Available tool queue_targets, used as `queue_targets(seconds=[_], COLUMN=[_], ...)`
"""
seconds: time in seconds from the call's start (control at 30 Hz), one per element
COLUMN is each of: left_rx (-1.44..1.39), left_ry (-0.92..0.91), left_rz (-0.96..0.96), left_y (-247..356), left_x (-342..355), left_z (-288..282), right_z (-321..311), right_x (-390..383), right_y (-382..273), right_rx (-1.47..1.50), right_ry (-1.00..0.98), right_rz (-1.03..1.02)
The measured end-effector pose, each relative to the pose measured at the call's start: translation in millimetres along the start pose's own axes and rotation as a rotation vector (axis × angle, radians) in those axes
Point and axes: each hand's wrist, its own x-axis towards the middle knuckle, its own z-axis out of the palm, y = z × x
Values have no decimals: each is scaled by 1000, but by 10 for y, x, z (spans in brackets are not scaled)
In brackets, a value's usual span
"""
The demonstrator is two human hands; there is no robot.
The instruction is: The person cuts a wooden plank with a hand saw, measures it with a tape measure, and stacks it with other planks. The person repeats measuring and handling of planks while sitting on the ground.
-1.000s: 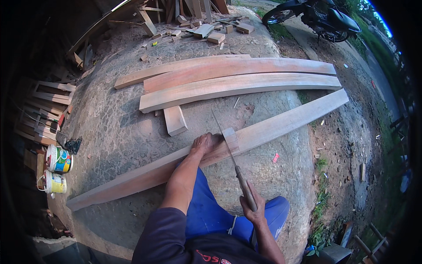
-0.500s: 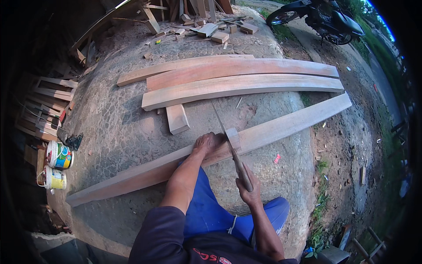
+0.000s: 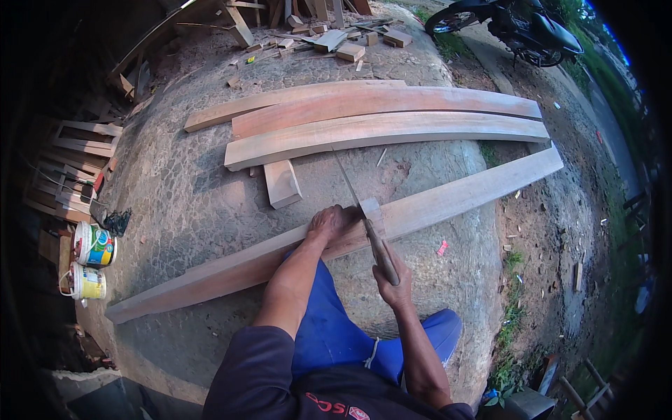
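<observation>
A long pale timber beam [image 3: 462,189] lies diagonally before me, with a short pale wooden piece [image 3: 370,208] against it near its middle. My left hand [image 3: 326,227] grips the beam just left of that piece, fingers curled over the top edge and partly in shadow. My right hand [image 3: 392,276] holds a handsaw [image 3: 381,248] by its long handle. The thin blade crosses the beam beside the short piece and points away from me; where its teeth touch is hard to make out. My blue-clad legs [image 3: 322,315] are beneath and behind the beam.
Three long boards [image 3: 385,129] and a short block [image 3: 280,183] lie beyond, on cracked concrete [image 3: 182,196]. Offcuts [image 3: 350,52] lie at the back, a motorbike [image 3: 532,38] stands back right. Two buckets [image 3: 89,280] and wooden frames [image 3: 84,147] are at left; dirt [image 3: 567,231] borders the right.
My right hand and the saw have moved steadily forward and up, away from my body, bringing the handle closer to the beam. My left hand stays at nearly the same place on the wood.
</observation>
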Motion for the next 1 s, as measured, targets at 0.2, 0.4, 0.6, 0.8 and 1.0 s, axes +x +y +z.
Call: queue_targets(seconds=[0.2, 0.4, 0.6, 0.8, 1.0], left_rx=[-18, 19, 19, 15, -5], left_ry=[4, 88, 55, 84, 54], left_rz=[-23, -23, -36, 22, 14], left_y=[-59, 0, -117, -124, -74], left_x=[71, -59, 109, 157, 47], left_z=[91, 87, 128, 117, 20], right_z=[-1125, 1, -539, -861, 201], right_x=[-1858, 77, -835, -1516, 409], right_y=[-675, -121, -304, -557, 32], right_rx=[36, 108, -44, -65, 34], right_ry=[-43, 52, -40, 42, 2], right_rz=[207, -42, 44, -28, 10])
